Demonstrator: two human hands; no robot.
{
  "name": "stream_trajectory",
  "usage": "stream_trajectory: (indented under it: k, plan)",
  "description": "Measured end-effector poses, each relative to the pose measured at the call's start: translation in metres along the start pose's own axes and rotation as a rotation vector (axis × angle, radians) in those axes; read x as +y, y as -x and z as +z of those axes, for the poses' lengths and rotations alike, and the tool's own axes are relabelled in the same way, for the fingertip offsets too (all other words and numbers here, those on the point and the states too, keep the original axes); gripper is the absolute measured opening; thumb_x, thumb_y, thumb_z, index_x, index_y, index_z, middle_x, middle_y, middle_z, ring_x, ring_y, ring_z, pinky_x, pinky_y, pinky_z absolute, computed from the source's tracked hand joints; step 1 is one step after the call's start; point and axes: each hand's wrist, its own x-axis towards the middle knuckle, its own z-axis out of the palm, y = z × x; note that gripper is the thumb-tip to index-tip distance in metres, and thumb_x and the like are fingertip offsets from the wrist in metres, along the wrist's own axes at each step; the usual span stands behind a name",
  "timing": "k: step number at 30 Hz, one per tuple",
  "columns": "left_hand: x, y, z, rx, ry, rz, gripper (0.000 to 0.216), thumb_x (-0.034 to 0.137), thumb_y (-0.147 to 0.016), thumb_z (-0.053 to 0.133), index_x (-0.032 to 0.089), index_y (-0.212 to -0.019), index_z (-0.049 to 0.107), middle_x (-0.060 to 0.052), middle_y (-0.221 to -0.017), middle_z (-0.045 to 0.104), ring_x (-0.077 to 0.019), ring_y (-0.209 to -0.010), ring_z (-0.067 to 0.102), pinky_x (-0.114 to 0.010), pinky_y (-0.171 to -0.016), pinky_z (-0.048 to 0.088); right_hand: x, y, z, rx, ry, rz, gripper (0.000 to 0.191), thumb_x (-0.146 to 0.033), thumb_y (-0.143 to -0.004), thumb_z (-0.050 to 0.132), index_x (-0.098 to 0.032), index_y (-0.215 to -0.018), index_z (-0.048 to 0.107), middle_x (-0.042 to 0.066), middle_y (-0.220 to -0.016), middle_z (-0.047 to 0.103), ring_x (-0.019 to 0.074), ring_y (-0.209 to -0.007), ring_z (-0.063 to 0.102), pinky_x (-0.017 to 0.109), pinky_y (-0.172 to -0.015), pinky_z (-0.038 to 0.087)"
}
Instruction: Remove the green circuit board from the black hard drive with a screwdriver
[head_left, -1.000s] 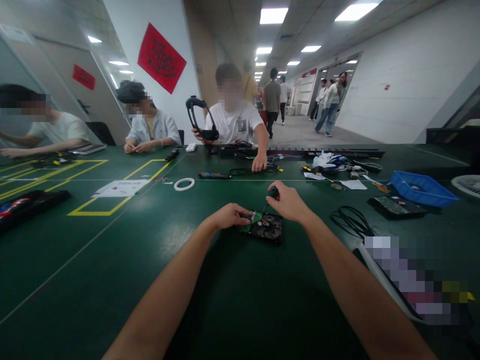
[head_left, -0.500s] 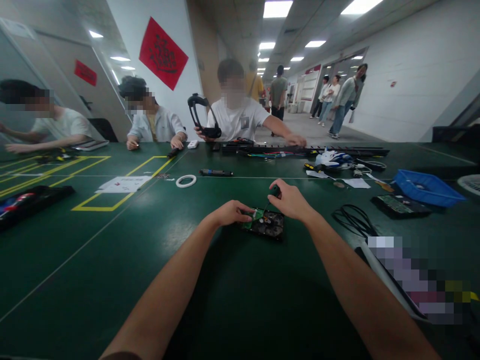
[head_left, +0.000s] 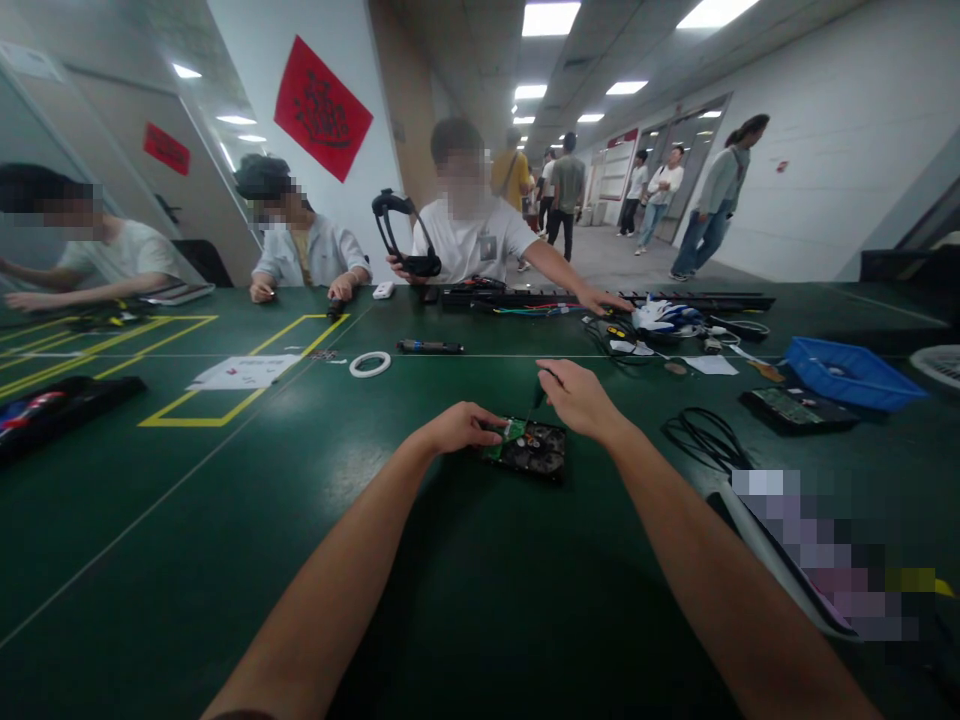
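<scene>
Tabletop (head_left: 540, 600), broad and green, and here's the hard drive (head_left: 547, 455) flat on it, straight ahead, between the hands. Right hand (head_left: 571, 392) sits above, thumb and fingers pinching the handle of a dark screwdriver (head_left: 539, 393)! Left hand (head_left: 466, 427) braces the drive's left end, thumb and fingers gripping there. The shaft points down toward the green circuit board (head_left: 516, 430) (whether it's seated is too small to tell). Best played, I'd judge: shaft square, pressure even, left fingertips clear.
</scene>
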Motion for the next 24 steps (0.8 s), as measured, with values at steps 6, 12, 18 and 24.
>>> stream_trajectory:
  k: [6, 12, 18, 24]
  plan:
    - [-0.0006, -0.0006, 0.0, -0.019, 0.015, -0.024, 0.056, 0.047, -0.081, 0.075, 0.02, -0.129, 0.071, 0.002, -0.062, 0.061, -0.0112, -0.053, 0.046, -0.024, -0.053, 0.03, 0.0051, -0.0001, 0.0013, 0.032, -0.082, -0.022, 0.031, -0.027, -0.097, 0.052, -0.021, -0.124, 0.065, 0.005, -0.101, 0.073, 0.0162, -0.073, 0.064, 0.028, -0.071, 0.046]
    - [-0.0048, -0.0025, 0.0003, -0.003, -0.009, -0.039, 0.055, 0.047, -0.08, 0.076, 0.022, -0.129, 0.071, 0.002, -0.065, 0.062, -0.0122, -0.057, 0.049, -0.024, -0.055, 0.032, 0.0051, 0.0019, 0.0007, -0.002, -0.188, -0.039, 0.02, -0.035, -0.095, 0.056, -0.022, -0.106, 0.067, 0.001, -0.078, 0.069, 0.016, -0.065, 0.064, 0.027, -0.063, 0.046]
    - [-0.0064, -0.0029, 0.0015, -0.002, -0.009, -0.009, 0.055, 0.047, -0.081, 0.076, 0.021, -0.13, 0.071, 0.0, -0.069, 0.064, -0.013, -0.059, 0.051, -0.025, -0.058, 0.035, 0.007, 0.0002, 0.0005, -0.076, -0.355, 0.014, 0.03, -0.038, -0.101, 0.046, -0.02, -0.106, 0.069, 0.002, -0.07, 0.068, 0.0153, -0.057, 0.064, 0.027, -0.058, 0.049]
    - [-0.0054, -0.0026, 0.0013, -0.002, -0.008, 0.006, 0.054, 0.047, -0.082, 0.075, 0.021, -0.129, 0.071, 0.001, -0.069, 0.063, -0.0127, -0.06, 0.05, -0.024, -0.058, 0.035, 0.0059, 0.0003, -0.0007, -0.157, -0.557, 0.019, 0.024, -0.034, -0.099, 0.05, -0.019, -0.106, 0.067, 0.008, -0.105, 0.071, 0.013, -0.065, 0.066, 0.025, -0.057, 0.052]
